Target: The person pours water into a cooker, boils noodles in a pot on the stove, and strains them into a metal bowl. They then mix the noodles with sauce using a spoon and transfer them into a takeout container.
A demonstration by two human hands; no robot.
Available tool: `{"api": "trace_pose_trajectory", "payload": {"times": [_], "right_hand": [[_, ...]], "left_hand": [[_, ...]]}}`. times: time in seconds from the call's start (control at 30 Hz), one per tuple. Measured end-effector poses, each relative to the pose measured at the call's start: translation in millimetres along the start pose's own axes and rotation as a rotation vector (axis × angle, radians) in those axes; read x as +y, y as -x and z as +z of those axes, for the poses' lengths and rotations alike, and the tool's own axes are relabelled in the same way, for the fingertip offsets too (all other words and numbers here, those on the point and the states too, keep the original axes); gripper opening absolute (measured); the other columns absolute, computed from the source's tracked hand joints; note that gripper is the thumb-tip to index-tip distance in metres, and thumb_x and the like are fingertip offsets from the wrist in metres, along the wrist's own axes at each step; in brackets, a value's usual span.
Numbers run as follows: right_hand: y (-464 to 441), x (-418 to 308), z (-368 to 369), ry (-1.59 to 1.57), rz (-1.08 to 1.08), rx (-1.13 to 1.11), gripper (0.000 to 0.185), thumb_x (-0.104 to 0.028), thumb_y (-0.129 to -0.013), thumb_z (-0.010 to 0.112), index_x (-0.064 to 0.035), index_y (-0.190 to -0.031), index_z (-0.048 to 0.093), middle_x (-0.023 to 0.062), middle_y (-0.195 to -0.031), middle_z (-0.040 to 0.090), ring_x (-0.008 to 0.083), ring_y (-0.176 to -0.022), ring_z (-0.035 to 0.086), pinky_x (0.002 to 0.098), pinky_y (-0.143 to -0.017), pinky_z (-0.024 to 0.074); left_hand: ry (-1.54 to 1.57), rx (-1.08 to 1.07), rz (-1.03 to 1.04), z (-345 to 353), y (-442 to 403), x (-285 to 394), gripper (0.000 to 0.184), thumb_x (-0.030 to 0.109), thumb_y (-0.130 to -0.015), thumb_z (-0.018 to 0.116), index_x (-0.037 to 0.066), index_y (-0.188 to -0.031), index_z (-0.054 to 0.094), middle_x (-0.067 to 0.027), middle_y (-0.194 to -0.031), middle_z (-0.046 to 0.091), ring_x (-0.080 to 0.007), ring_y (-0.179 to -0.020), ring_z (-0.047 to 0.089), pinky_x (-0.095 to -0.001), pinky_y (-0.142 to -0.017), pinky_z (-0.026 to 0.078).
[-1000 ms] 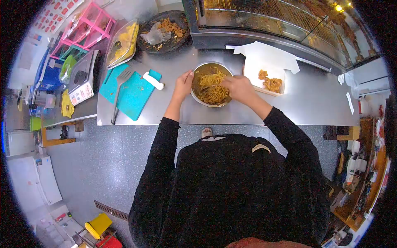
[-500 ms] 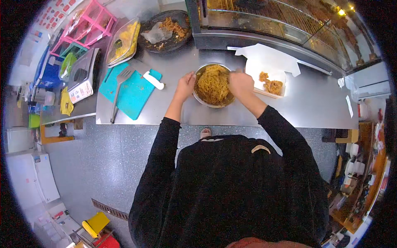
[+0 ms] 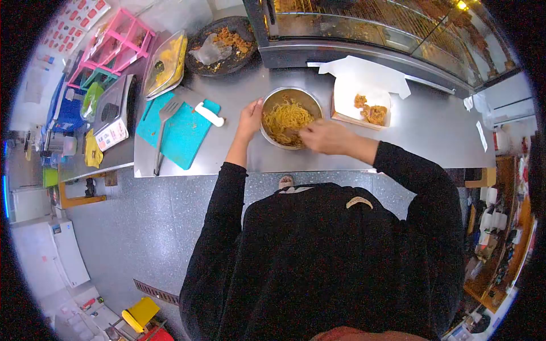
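A round metal bowl (image 3: 311, 101) stands on the steel counter, with yellow-brown noodles (image 3: 287, 119) heaped in its near left part. My left hand (image 3: 249, 120) grips the bowl's left rim, thumb up along the edge. Over the near right rim is my right hand (image 3: 327, 137), closed, its fingertips reaching in above the noodles. Whatever it holds is hidden by the fingers. Right of the bowl sits an open paper takeaway box (image 3: 347, 96) with fried food pieces (image 3: 374, 114) inside.
On the left lie a turquoise cutting board (image 3: 182, 142), a slotted spatula (image 3: 162, 131) and a white-handled knife (image 3: 210, 115). Behind them are a lidded food container (image 3: 168, 62) and a dark round board (image 3: 227, 65) with crumbs. A glass display case (image 3: 352, 51) borders the back; a scale (image 3: 114, 119) stands far left.
My right hand has moved down toward the bowl's near right rim. The noodles, piled high before, now lie lower and further left. My left hand stays on the rim.
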State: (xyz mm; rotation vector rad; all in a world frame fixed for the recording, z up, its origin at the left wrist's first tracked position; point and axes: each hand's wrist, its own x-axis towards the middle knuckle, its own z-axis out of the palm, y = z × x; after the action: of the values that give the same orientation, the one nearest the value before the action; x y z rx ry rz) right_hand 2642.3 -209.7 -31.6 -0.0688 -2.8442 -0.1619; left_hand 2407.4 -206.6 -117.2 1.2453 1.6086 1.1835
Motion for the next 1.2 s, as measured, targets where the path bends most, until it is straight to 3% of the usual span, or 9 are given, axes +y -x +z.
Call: {"api": "trace_pose_trajectory", "payload": {"times": [0.07,0.17,0.33,0.5,0.73,0.83,0.9,1.03,1.2], "right_hand": [[16,14,-2,0.022,0.196,-0.208,0.009,-0.014,-0.067,0.054,-0.0060,-0.070,0.054,0.0062,-0.068,0.052,0.0214,-0.064,0.055,0.0321,-0.057,0.0471],[6,25,-19,0.098,0.268,-0.116,0.007,-0.014,-0.066,0.055,-0.0086,-0.071,0.056,0.0037,-0.074,0.053,0.0203,-0.069,0.056,0.0302,-0.060,0.0465],[-5,37,8,0.140,0.121,-0.069,0.011,-0.012,-0.063,0.054,-0.0104,-0.074,0.055,-0.0005,-0.073,0.051,0.0164,-0.065,0.051,0.0289,-0.057,0.0432],[10,57,15,0.130,0.600,-0.183,0.008,-0.012,-0.068,0.055,-0.0061,-0.072,0.056,0.0078,-0.062,0.057,0.0239,-0.060,0.058,0.0367,-0.052,0.0486],[-10,18,19,-0.045,0.631,-0.420,0.015,-0.012,-0.069,0.052,-0.0012,-0.079,0.056,0.0138,-0.061,0.058,0.0277,-0.061,0.060,0.0375,-0.051,0.0493],[-13,26,24,-0.036,0.544,-0.069,0.017,-0.011,-0.069,0.052,-0.0005,-0.081,0.056,0.0149,-0.063,0.059,0.0292,-0.064,0.060,0.0385,-0.052,0.0493],[-14,28,4,-0.015,0.764,-0.292,0.017,-0.011,-0.069,0.052,-0.0010,-0.083,0.056,0.0152,-0.064,0.059,0.0284,-0.064,0.061,0.0390,-0.052,0.0489],[-23,13,-4,-0.045,0.661,-0.481,0.018,-0.011,-0.069,0.052,-0.0018,-0.084,0.056,0.0130,-0.064,0.059,0.0265,-0.060,0.060,0.0373,-0.050,0.0486],[-13,37,26,0.044,0.549,-0.140,0.010,-0.011,-0.069,0.051,-0.0046,-0.070,0.058,0.0109,-0.066,0.060,0.0257,-0.057,0.060,0.0366,-0.050,0.0483]], "left_hand": [[0.018,0.024,0.025,-1,4,1,0.035,0.029,-0.089,0.042,-0.002,-0.100,0.056,-0.0046,-0.084,0.059,-0.0102,-0.078,0.051,-0.0241,-0.071,0.041],[0.084,-0.056,-0.070,-2,8,10,0.034,0.028,-0.089,0.043,-0.001,-0.102,0.056,-0.0037,-0.084,0.058,-0.0099,-0.078,0.050,-0.0237,-0.070,0.041],[0.069,-0.034,-0.044,1,3,4,0.035,0.028,-0.086,0.048,-0.001,-0.104,0.055,-0.0023,-0.081,0.057,-0.0081,-0.073,0.048,-0.0230,-0.065,0.041],[0.092,-0.093,-0.130,1,-1,-11,0.035,0.025,-0.084,0.052,-0.005,-0.104,0.054,-0.0034,-0.081,0.058,-0.0089,-0.071,0.050,-0.0225,-0.065,0.041],[0.088,0.035,-0.050,9,6,-3,0.035,0.022,-0.083,0.053,-0.005,-0.106,0.053,-0.0042,-0.083,0.060,-0.0084,-0.072,0.053,-0.0214,-0.064,0.043],[0.134,0.006,-0.046,4,8,6,0.034,0.022,-0.084,0.052,-0.005,-0.105,0.054,-0.0048,-0.082,0.061,-0.0090,-0.074,0.053,-0.0229,-0.067,0.043],[0.149,-0.014,-0.045,0,2,1,0.034,0.023,-0.084,0.052,-0.005,-0.104,0.054,-0.0052,-0.082,0.061,-0.0096,-0.076,0.053,-0.0236,-0.069,0.043],[0.084,0.103,-0.001,8,1,-16,0.035,0.024,-0.084,0.052,-0.005,-0.103,0.055,-0.0056,-0.082,0.061,-0.0091,-0.077,0.053,-0.0231,-0.069,0.043],[0.048,0.019,0.004,6,-4,-20,0.036,0.025,-0.084,0.051,-0.005,-0.104,0.055,-0.0068,-0.082,0.062,-0.0092,-0.077,0.053,-0.0228,-0.070,0.043]]}}
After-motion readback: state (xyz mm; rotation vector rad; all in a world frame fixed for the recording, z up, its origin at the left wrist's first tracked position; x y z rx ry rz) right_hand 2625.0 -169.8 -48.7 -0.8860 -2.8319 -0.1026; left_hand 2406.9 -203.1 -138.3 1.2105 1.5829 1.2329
